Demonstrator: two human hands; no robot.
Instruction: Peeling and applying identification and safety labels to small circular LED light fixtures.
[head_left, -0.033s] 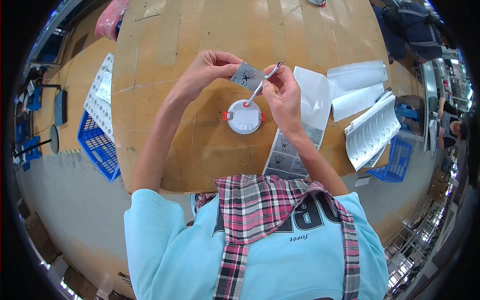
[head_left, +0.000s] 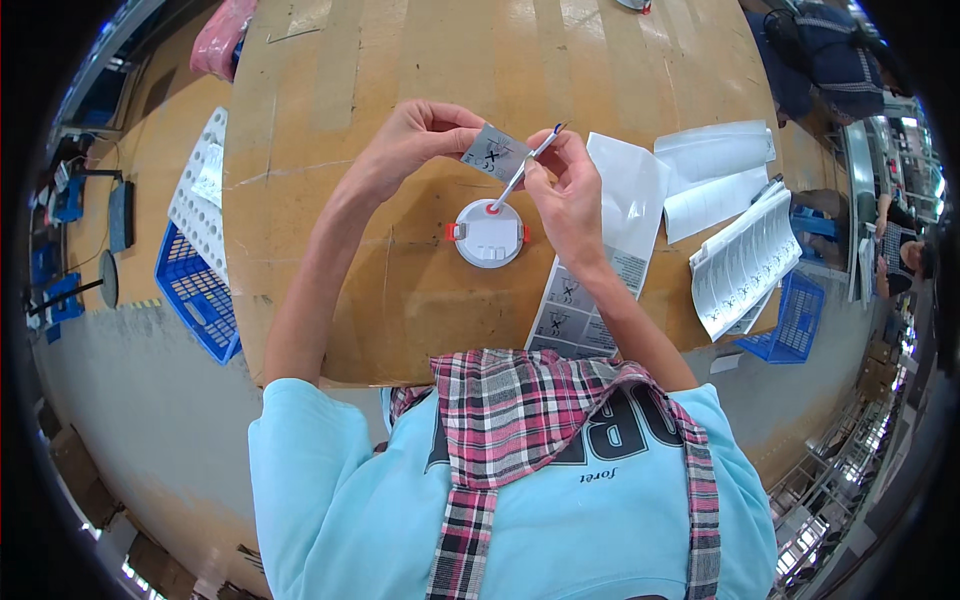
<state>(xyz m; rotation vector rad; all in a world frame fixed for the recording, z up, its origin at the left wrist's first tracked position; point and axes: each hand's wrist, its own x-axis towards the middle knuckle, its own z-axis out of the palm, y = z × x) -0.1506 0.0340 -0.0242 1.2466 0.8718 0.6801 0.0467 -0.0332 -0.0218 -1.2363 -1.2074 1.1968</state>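
My left hand (head_left: 425, 138) pinches the left edge of a small silver-grey sticker label (head_left: 496, 153) printed with dark symbols. The label's right edge meets a white cable (head_left: 512, 184). Near its upper end, my right hand (head_left: 568, 195) grips this cable between thumb and fingers, and bare wire ends (head_left: 560, 128) stick out above them. The cable leads down into the back of a round white downlight (head_left: 488, 236), which lies on the table with orange-red spring clips at its sides. Under my right wrist lies a sheet of grey labels (head_left: 566, 306) on white backing.
More label sheets (head_left: 745, 255) and curled white backing paper (head_left: 712, 175) lie at the table's right. Blue crates (head_left: 195, 295) stand beside the table on both sides, one under a white perforated tray (head_left: 203, 190). Another person (head_left: 905, 250) is at the far right.
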